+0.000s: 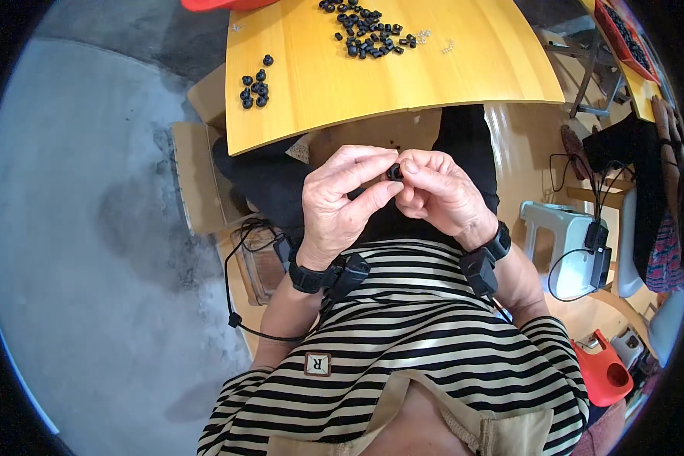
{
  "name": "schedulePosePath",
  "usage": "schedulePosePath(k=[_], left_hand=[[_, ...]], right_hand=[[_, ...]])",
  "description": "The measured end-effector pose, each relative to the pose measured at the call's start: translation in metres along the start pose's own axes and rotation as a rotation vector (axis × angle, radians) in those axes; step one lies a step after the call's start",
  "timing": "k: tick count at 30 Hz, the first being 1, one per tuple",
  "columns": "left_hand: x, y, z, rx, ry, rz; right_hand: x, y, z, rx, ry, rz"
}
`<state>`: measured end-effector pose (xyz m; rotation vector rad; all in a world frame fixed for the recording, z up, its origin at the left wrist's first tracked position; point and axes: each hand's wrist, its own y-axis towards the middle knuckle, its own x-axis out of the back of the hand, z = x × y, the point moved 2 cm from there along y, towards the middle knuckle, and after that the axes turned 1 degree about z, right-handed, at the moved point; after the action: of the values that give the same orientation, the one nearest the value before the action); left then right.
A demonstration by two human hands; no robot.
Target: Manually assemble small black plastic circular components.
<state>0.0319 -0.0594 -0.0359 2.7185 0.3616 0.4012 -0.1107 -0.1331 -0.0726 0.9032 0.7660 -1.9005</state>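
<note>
Above my lap, just off the table's near edge, my two hands meet fingertip to fingertip. My left hand [344, 187] grips a small black plastic part [394, 172] between thumb and fingers. Against the part's right side press the pinched thumb and index of my right hand [446, 188]; whatever else they may hold is hidden. On the yellow wooden table [403, 82] lies a loose pile of similar small black parts [374, 33], with a few tiny clear pieces [424, 36] beside it. A smaller group of black knob-like parts [255, 93] sits near the left edge.
A red container [220, 3] shows at the far left table edge. Below left stand an open cardboard box [194, 178] and cables [239, 285]. To the right are a pale plastic stool [558, 243], a red plastic object [604, 372] and another person's arm [670, 140] beside a red tray [627, 38].
</note>
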Motion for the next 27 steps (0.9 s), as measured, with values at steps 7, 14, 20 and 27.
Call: schedulePosePath(k=[7, 14, 20, 27], left_hand=[[0.004, 0.004, 0.001, 0.006, 0.027, -0.002], [0.01, 0.018, 0.009, -0.006, 0.041, -0.088], [0.02, 0.03, 0.041, 0.099, -0.054, -0.239], [0.029, 0.055, 0.082, 0.124, -0.074, -0.335]], right_hand=[[-0.007, 0.006, 0.01, 0.018, -0.134, -0.064], [-0.007, 0.024, 0.033, 0.09, -0.527, -0.147], [0.035, 0.066, 0.072, 0.603, -1.233, -0.621], [0.06, 0.076, 0.094, 0.883, -1.41, -0.807]])
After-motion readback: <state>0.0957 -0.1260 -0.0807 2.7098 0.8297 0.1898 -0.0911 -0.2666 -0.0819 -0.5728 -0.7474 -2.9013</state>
